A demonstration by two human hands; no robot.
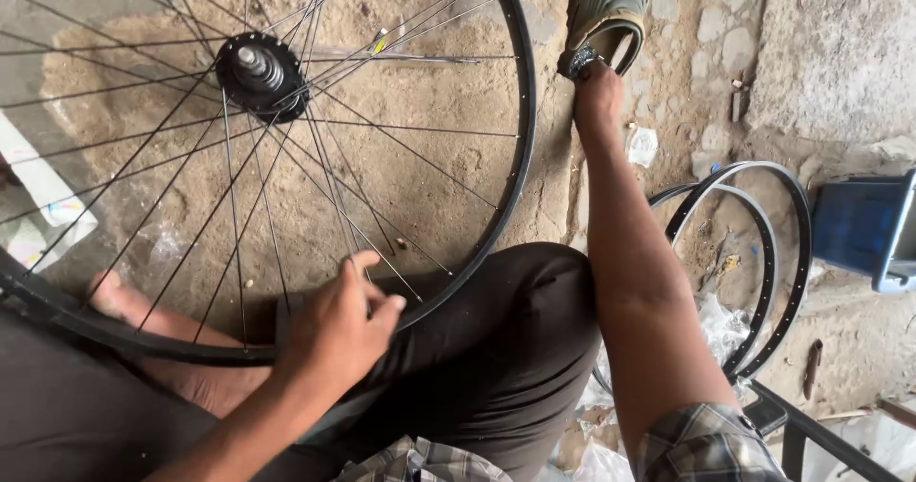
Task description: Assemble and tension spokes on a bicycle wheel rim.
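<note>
Nearest, we see the left hand (336, 334) pinching a thin steel spoke (355, 217) of the black spoked bicycle wheel (520, 138), which rests across the knee (515, 339). Farther off, the right hand (596, 89) grasps a small metal part (579, 59) beside a grey-green rubber sandal (611, 10).

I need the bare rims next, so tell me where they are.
The two bare rims lean on the stony ground at right in the head view, between the right forearm and the blue bin.
</note>
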